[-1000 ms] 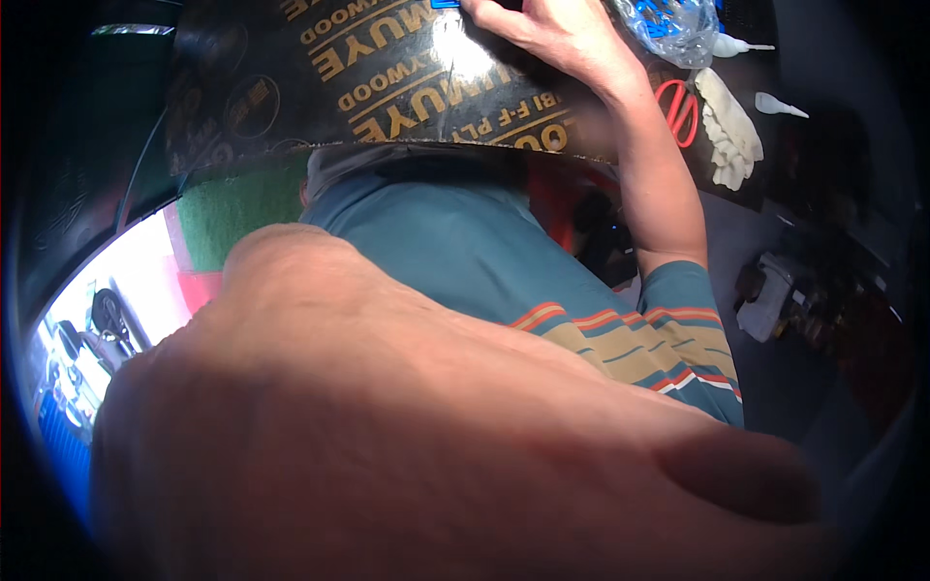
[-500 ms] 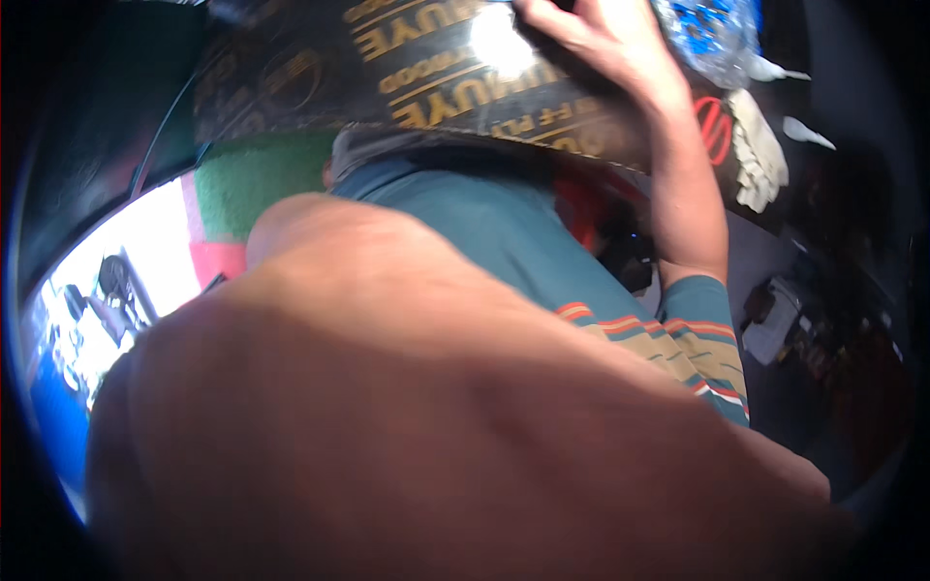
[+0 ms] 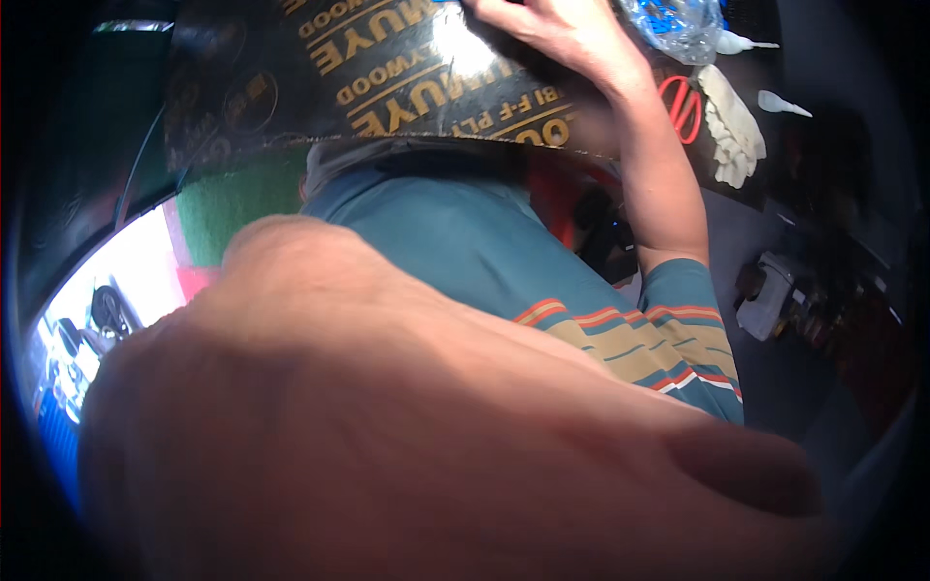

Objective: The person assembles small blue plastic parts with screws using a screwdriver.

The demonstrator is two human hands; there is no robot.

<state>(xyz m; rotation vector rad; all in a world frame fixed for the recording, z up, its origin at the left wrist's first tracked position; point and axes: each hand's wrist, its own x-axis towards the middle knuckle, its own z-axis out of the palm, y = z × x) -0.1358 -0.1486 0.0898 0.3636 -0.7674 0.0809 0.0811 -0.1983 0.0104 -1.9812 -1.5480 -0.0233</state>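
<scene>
A large blurred expanse of bare skin (image 3: 387,416) fills the lower part of the view, very near the camera. It seems to be my left hand or forearm, raised, with no fingers showing. My right hand (image 3: 576,39) reaches over a black plywood board (image 3: 232,58) with gold lettering. Its thumb stretches leftward, while the other fingertips are cut off by the top edge. A sliver of something blue shows near the thumb tip, too small to name. Right of my right forearm lie red-handled scissors (image 3: 684,108) and an off-white work glove (image 3: 732,131).
A clear plastic bag (image 3: 678,27) with blue things inside sits beyond the scissors. Two white nozzle tips lie near it, one beside the bag (image 3: 746,42) and one past the glove (image 3: 783,104). Green flooring (image 3: 223,208) shows below the board's near edge.
The whole picture has shifted, so the board, scissors, glove and bag sit farther left and slightly higher. My right hand stays over the board. The near skin has shifted slightly.
</scene>
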